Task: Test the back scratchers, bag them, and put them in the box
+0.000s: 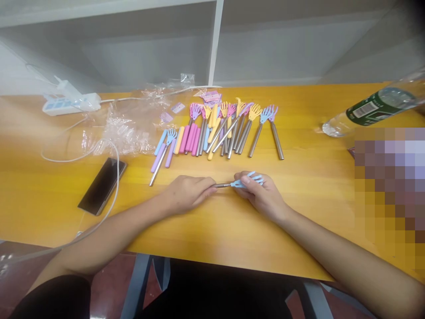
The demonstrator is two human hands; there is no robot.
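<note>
My left hand (190,193) is closed around the metal rod end of a back scratcher (223,185), hiding its far end. My right hand (262,195) grips the light blue claw head of the same scratcher, thumb on top. The scratcher lies level between both hands, above the front part of the table. Behind my hands, several metal rods with pink, yellow, purple and blue claw heads (255,111) lie in a row. Among them are several coloured handle sleeves (195,139). One blue-headed scratcher (159,164) rests at the left end of the row.
Crumpled clear plastic bags (128,133) lie at the back left, near a white power strip (71,104). A phone (102,186) sits under a white cable. Small printed cards (211,96) are behind the row. A water bottle (368,108) lies at the right.
</note>
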